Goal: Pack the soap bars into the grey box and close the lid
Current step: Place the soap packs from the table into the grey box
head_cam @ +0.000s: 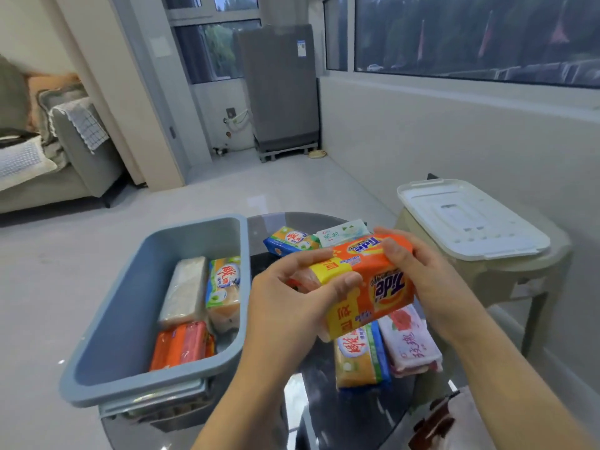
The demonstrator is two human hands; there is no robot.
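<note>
Pale floor tiles and a wide window framed a round dark glass table [324, 401]. On its left side stood the grey box [130, 306], lid off, with three wrapped soap bars [194, 306] lying in its right half. Both hands held an orange twin pack of soap [363, 280] above the table, just right of the box: the left hand [289, 306] curled round its near end, thumb on top; the right hand [418, 274] gripped its far end. Four more packs [386, 349] lay on the glass, two under the raised pack and two beyond it. A white lid [470, 219] rested on a beige stool [539, 267], well apart. Packing appeared midway. The next move would likely call for carrying the pack left and setting it in the box's bare left half.
</note>
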